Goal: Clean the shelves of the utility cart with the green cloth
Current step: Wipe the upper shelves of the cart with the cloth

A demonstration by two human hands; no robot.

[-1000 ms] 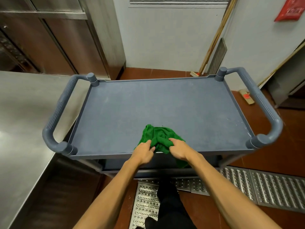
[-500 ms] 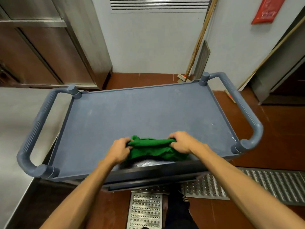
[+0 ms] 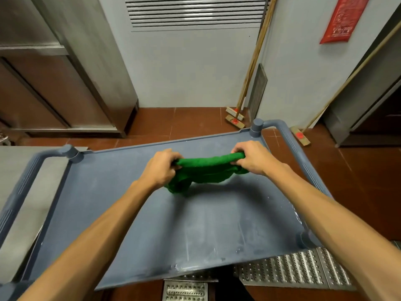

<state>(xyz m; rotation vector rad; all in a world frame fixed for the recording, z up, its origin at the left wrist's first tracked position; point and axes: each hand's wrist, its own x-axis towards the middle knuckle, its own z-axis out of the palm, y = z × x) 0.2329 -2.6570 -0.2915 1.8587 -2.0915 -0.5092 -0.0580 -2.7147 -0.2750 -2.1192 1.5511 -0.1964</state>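
**Both hands on the cloth, far end of top shelf**

Head view: my left hand point(image 3: 161, 168) and right hand point(image 3: 252, 157) are both out over the top shelf point(image 3: 195, 224) of the utility cart point(image 3: 288, 135), arms stretched fwd. Each hand is curled tight round one end of the green cloth point(image 3: 206, 170), fingers wrapped over the top edge, so the cloth is pulled into a band between them. Rest of the cloth hangs bunched below that band; lowest fold, under my left hand, looks to touch the shelf, can't be sure. Cloth sits toward the far edge of the shelf, right of centre, nearer the right handle point(image 3: 303, 161) than the left handle point(image 3: 19, 192). Shelf surface is grey-blue w/ pale streaks and smears, esp. near edge and right side. Steel desk point(image 3: 23, 192) just beside the cart on the left. Brooms point(image 3: 235, 118) lean vs. the wall beyond the cart. Perforated metal floor grates point(image 3: 288, 272) show past the near edge.
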